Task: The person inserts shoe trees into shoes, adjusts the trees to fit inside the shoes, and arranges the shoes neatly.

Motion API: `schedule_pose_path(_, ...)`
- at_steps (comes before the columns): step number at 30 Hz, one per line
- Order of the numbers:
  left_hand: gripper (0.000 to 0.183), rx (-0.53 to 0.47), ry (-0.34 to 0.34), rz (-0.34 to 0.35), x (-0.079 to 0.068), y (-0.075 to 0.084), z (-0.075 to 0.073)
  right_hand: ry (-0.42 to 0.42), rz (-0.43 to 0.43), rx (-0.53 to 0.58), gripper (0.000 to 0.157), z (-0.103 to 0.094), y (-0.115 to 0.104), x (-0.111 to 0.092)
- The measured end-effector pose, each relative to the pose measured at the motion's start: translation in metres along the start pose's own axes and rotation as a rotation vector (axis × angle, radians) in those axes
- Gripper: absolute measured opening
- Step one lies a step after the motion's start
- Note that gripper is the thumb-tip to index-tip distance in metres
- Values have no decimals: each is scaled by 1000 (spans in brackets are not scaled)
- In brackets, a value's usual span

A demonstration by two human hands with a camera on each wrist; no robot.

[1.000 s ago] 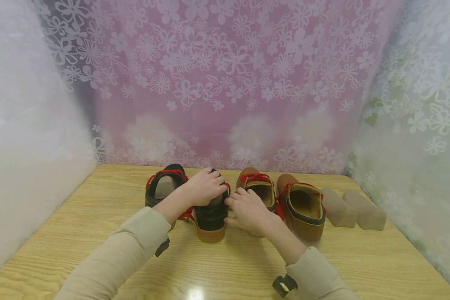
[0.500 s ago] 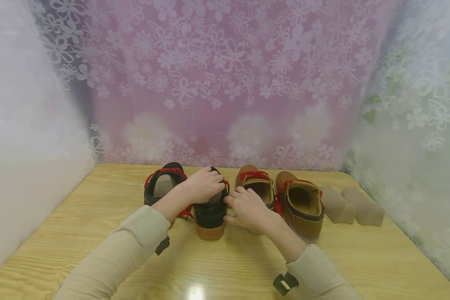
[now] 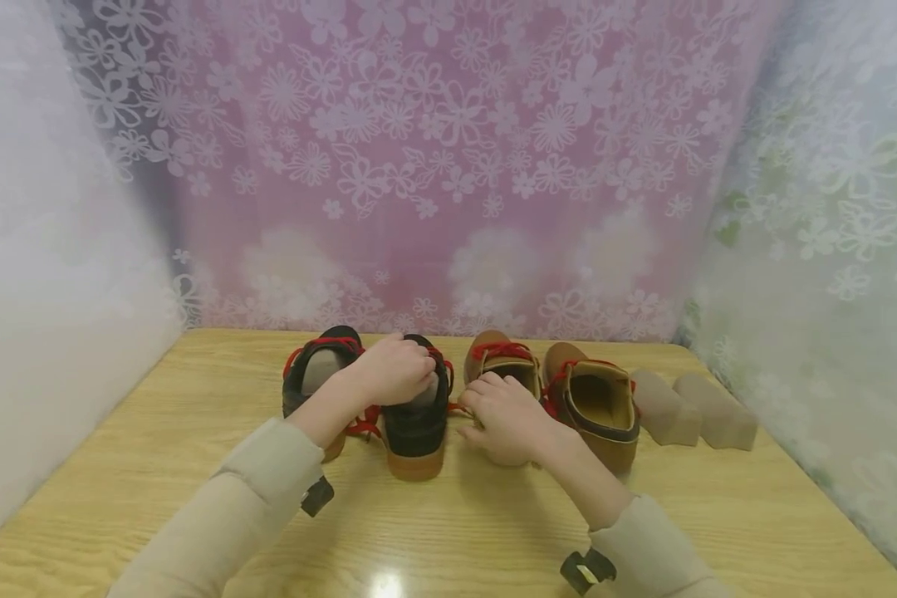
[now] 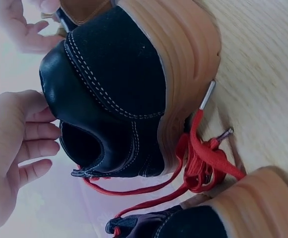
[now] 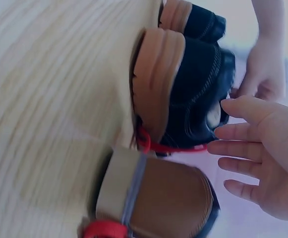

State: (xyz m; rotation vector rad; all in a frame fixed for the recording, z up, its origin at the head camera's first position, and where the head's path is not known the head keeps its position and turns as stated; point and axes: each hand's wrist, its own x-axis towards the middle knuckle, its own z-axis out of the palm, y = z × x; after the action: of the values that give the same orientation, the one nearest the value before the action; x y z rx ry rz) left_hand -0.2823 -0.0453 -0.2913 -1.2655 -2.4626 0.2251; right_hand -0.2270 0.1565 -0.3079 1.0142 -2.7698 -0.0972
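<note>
In the head view my left hand is over the opening of the inner black shoe, which has red laces and a tan sole. A beige-grey shoe insert shows inside it. In the left wrist view that hand's fingers are loosely bent beside the shoe's collar; whether they touch it is unclear. My right hand hovers above the near brown shoe, its fingers spread and nothing held. The right wrist view has this hand beside the black shoe, with the brown shoe below it.
Further left stands the other black shoe, also with an insert inside. To the right is a second brown shoe. Two loose beige inserts lie on the wooden table beyond it. A pink flowered curtain hangs behind.
My right hand has moved right, away from the inner black shoe. My left hand has shifted slightly left and back, uncovering more of that shoe's toe and insert.
</note>
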Motion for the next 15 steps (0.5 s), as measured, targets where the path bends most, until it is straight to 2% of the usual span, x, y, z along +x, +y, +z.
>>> schedule_pose_path(5,24,-54,43,-47,-1,4,-1,52,25,24,24,-7,14,-11)
schedule_pose_path(12,33,-68,166,-84,7,19,-3,70,79,85,18,-15,37,-30)
schedule_pose_path(15,39,-84,180,-127,10,27,-6,90,106,119,17,-17,45,-38)
